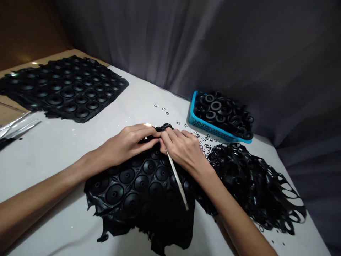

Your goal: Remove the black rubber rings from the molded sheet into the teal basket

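Note:
A black moulded rubber sheet (138, 188) with rows of round cup shapes lies on the white table in front of me. My left hand (130, 142) is closed, pinching the sheet's far edge. My right hand (183, 147) is closed on a thin pale stick-like tool (178, 179), whose tip meets the sheet edge right beside my left fingers. The tool's long end points back toward me across the sheet. What is at the tip is hidden by my fingers.
A blue basket (195, 119) full of black rubber rings stands at the back right. A heap of black rubber scrap webbing (255, 185) lies right. Several tiny black O-rings (206, 142) are scattered between. Another moulded sheet (66, 87) lies far left, clear plastic (13, 126) at the left edge.

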`<action>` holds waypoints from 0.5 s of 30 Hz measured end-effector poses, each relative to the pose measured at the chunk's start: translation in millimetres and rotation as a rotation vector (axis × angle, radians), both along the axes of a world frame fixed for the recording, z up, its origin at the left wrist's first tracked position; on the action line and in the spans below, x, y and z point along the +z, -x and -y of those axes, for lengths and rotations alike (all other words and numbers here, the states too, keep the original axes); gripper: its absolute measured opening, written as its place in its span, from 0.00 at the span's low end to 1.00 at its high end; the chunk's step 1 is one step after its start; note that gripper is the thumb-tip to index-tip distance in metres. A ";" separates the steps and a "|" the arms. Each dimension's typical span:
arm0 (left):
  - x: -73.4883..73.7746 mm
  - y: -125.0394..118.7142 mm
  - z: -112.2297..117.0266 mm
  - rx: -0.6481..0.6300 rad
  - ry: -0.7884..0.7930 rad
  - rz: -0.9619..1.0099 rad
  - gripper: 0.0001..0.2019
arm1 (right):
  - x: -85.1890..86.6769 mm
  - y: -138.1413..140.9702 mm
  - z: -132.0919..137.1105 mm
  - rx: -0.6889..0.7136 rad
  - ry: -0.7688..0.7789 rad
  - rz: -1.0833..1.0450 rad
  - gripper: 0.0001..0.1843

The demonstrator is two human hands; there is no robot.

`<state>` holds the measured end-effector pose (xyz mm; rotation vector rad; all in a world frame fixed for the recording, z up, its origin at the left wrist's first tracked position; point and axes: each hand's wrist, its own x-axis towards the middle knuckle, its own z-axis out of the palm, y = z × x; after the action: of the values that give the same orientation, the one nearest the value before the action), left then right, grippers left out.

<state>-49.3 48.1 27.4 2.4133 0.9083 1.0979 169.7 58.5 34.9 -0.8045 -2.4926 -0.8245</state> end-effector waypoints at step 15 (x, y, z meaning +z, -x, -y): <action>-3.6 -0.5 -0.2 -0.080 0.023 0.053 0.10 | -23.8 -3.4 -4.4 0.183 -0.046 -0.180 0.17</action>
<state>-48.8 48.3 23.8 2.3686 0.7965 1.1109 173.1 62.9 11.1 -0.5961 -2.3379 -0.7097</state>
